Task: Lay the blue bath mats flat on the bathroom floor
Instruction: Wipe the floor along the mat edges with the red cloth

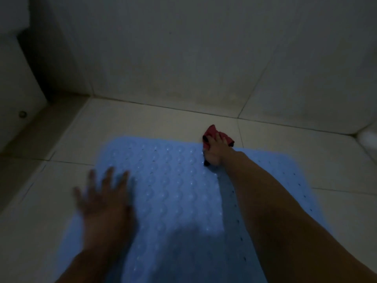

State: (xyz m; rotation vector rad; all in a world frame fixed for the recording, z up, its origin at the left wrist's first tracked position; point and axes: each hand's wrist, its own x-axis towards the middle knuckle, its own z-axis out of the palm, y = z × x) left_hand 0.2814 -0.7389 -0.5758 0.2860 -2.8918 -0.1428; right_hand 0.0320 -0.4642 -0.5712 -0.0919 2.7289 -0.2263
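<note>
Lying flat, blue mat (173, 190), left hand (106, 199) spread, right hand (214, 154) clutching red cloth (212, 131)

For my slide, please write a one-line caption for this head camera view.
Left hand spread on a blue bath mat on the tiled floor, right hand gripping a red cloth.

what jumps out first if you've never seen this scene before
The blue bath mat spread over the pale tiled floor fills the lower middle of the dim view. At its far edge the right hand grips a red cloth, the only warm colour in sight. The left hand, blurred, fingers spread, lies over the mat's left edge.
</note>
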